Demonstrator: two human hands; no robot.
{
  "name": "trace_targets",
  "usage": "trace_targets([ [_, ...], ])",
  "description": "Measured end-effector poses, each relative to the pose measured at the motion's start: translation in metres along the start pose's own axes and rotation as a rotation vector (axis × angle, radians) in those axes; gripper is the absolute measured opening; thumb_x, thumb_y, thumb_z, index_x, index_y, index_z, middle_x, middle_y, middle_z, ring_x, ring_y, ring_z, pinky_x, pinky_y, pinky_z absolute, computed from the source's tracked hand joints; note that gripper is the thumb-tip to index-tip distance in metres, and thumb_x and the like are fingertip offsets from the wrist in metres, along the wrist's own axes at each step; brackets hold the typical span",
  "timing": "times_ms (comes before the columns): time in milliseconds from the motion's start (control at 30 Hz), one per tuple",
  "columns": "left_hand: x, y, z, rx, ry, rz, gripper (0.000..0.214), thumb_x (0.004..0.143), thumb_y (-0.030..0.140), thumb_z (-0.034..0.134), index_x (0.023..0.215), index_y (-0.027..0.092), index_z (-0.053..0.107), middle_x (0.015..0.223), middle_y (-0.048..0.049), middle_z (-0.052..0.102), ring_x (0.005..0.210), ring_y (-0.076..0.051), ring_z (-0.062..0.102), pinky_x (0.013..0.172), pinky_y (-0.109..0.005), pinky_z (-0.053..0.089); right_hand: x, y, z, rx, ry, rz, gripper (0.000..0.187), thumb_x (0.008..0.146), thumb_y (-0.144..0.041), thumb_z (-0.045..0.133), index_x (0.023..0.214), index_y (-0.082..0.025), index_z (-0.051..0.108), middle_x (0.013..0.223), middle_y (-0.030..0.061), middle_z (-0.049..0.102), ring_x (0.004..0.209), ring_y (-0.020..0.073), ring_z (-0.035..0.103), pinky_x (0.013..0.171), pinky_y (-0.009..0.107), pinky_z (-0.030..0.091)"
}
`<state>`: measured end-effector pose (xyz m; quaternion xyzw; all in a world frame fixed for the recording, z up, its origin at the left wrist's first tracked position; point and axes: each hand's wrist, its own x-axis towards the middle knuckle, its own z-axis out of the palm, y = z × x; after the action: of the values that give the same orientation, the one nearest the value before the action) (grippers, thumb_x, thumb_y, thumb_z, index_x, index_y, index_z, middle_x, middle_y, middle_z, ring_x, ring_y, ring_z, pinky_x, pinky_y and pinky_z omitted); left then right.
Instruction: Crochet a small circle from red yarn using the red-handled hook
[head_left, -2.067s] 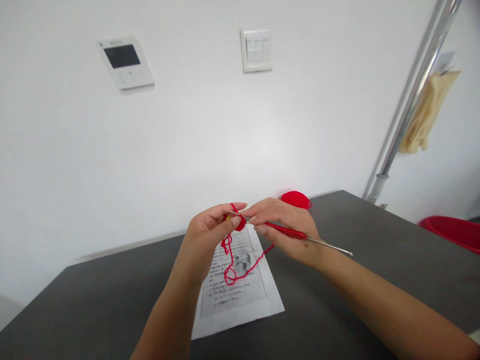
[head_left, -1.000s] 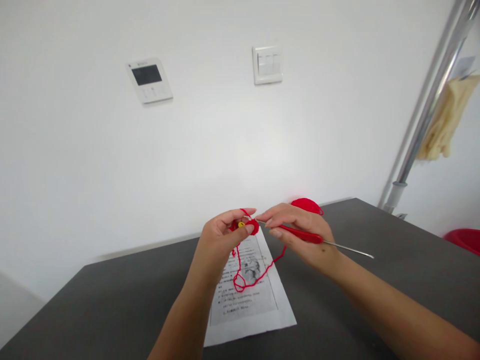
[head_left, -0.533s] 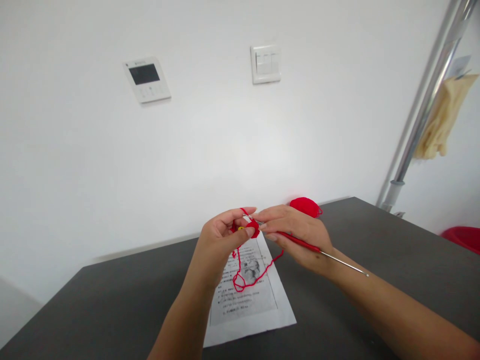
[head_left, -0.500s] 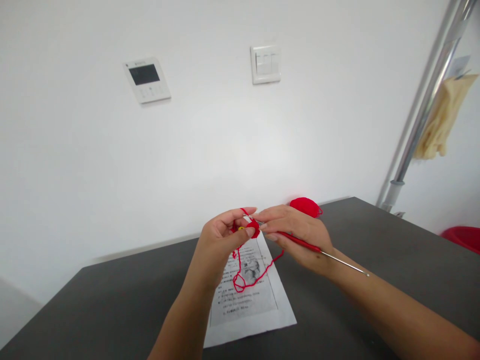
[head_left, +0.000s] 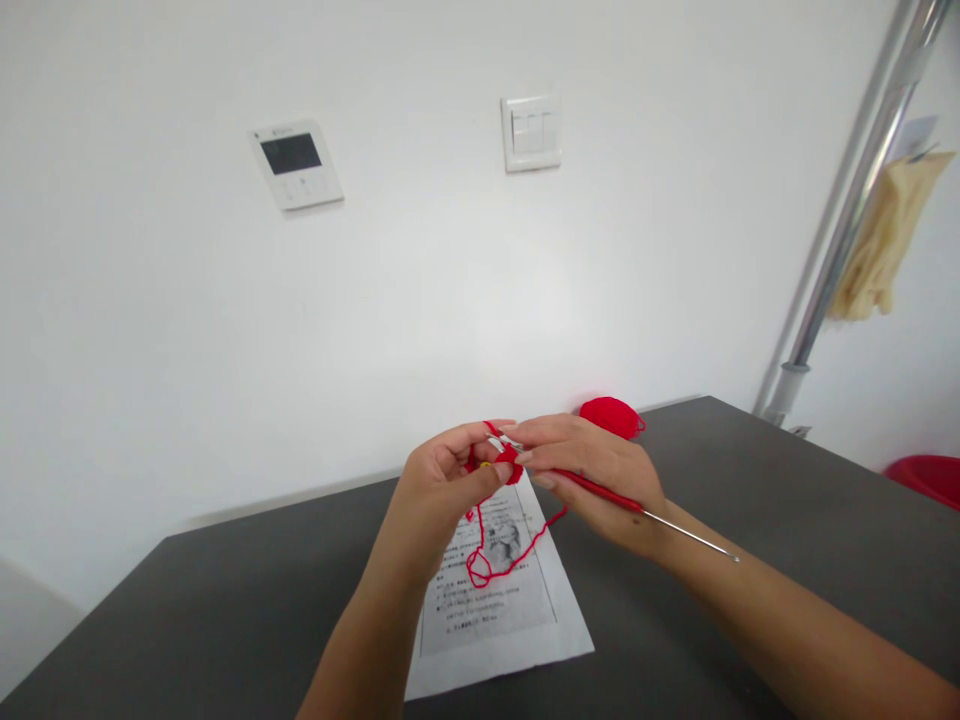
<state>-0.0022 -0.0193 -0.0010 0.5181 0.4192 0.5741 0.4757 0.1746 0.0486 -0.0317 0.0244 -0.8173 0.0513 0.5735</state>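
Note:
My left hand (head_left: 450, 470) pinches a small red crochet piece (head_left: 511, 466) between thumb and fingers, with red yarn looped over its raised index finger. A bit of yellow shows beside the thumb. In my right hand (head_left: 589, 465) is a crochet hook (head_left: 611, 495) with a red grip; its metal tail points back along the wrist, and its front end lies at the crochet piece. Exactly how the tip sits in the stitches is too small to tell. Loose red yarn (head_left: 478, 570) hangs in a tangle above a printed sheet (head_left: 517, 625).
A red ball of yarn (head_left: 611, 417) rests at the back of the dark table (head_left: 262, 600), against the white wall. On the wall are an intercom panel (head_left: 296, 165) and a switch (head_left: 531, 133). Yellowish gloves (head_left: 889, 235) hang by a metal pole (head_left: 855, 215) at right.
The hook's front end has shifted slightly left toward my left index finger, and the crochet piece has tilted a little. Both hands otherwise keep their hold.

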Motion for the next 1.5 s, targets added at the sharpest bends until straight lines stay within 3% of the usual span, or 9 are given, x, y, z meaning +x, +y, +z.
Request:
trace_targets([
  [167,0.0006,0.0028,0.0000,-0.028,-0.030,-0.041,0.026,0.068,0.022,0.082,0.094,0.019,0.081,0.076,-0.0034,0.074,0.074,-0.016,0.064,0.081,-0.031,0.049,-0.0007,-0.0001,-0.0012,0.067,0.032,0.075,0.024,0.092,-0.008,0.063,0.110,-0.021,0.070,0.106,0.0101,0.078,0.103,0.0180,0.074,0.089,0.031,0.062],
  [400,0.0004,0.0036,0.0035,-0.077,0.053,-0.028,0.021,0.067,0.024,0.079,0.087,0.018,0.082,0.076,-0.0063,0.078,0.077,-0.021,0.069,0.082,-0.034,0.050,-0.0015,0.0000,-0.0005,0.214,0.061,0.196,0.018,0.094,-0.016,0.063,0.106,-0.023,0.074,0.107,0.0078,0.079,0.101,0.0180,0.075,0.088,0.033,0.063],
  [767,-0.0007,0.0012,0.0016,0.006,0.084,0.054,0.025,0.063,0.021,0.087,0.087,0.019,0.082,0.071,-0.0017,0.074,0.069,-0.014,0.063,0.072,-0.027,0.050,0.0006,-0.0015,-0.0010,0.162,0.046,0.158,0.011,0.095,-0.017,0.062,0.099,-0.023,0.070,0.105,0.0077,0.078,0.099,0.0175,0.074,0.085,0.032,0.062],
  [933,-0.0026,0.0032,0.0043,0.038,0.058,0.041,0.029,0.063,0.024,0.087,0.090,0.018,0.082,0.069,-0.0010,0.070,0.068,-0.015,0.061,0.069,-0.028,0.049,0.0008,-0.0011,0.0005,0.155,0.049,0.112,0.005,0.092,-0.027,0.068,0.094,-0.022,0.066,0.105,0.0091,0.076,0.099,0.0185,0.072,0.083,0.033,0.062],
  [1000,-0.0028,0.0030,0.0047,0.025,0.042,0.034,0.026,0.063,0.023,0.087,0.088,0.018,0.082,0.070,-0.0013,0.071,0.069,-0.015,0.062,0.071,-0.029,0.049,0.0012,-0.0014,0.0002,0.147,0.050,0.119,0.001,0.093,-0.023,0.066,0.093,-0.022,0.066,0.103,0.0093,0.075,0.098,0.0183,0.072,0.083,0.033,0.062],
  [1133,-0.0030,0.0011,0.0042,-0.050,0.022,0.007,0.025,0.067,0.023,0.084,0.091,0.019,0.082,0.072,-0.0019,0.073,0.071,-0.016,0.065,0.077,-0.030,0.050,0.0015,-0.0019,-0.0010,0.153,0.062,0.137,0.011,0.093,-0.013,0.062,0.097,-0.021,0.068,0.101,0.0091,0.076,0.098,0.0169,0.073,0.084,0.031,0.062],
  [1333,-0.0038,0.0037,0.0065,-0.123,0.042,-0.037,0.018,0.071,0.027,0.080,0.086,0.018,0.082,0.072,-0.0051,0.077,0.069,-0.018,0.068,0.078,-0.031,0.052,0.0004,-0.0010,-0.0006,0.185,0.083,0.151,0.010,0.093,-0.014,0.065,0.097,-0.022,0.069,0.102,0.0087,0.077,0.096,0.0167,0.073,0.085,0.031,0.063],
  [1500,-0.0047,0.0045,0.0062,-0.075,0.051,0.026,0.024,0.066,0.023,0.084,0.090,0.020,0.082,0.072,-0.0016,0.075,0.071,-0.014,0.065,0.076,-0.027,0.050,0.0021,-0.0025,-0.0010,0.158,0.077,0.114,0.012,0.092,-0.010,0.065,0.098,-0.020,0.069,0.102,0.0100,0.077,0.100,0.0160,0.073,0.087,0.029,0.062],
])
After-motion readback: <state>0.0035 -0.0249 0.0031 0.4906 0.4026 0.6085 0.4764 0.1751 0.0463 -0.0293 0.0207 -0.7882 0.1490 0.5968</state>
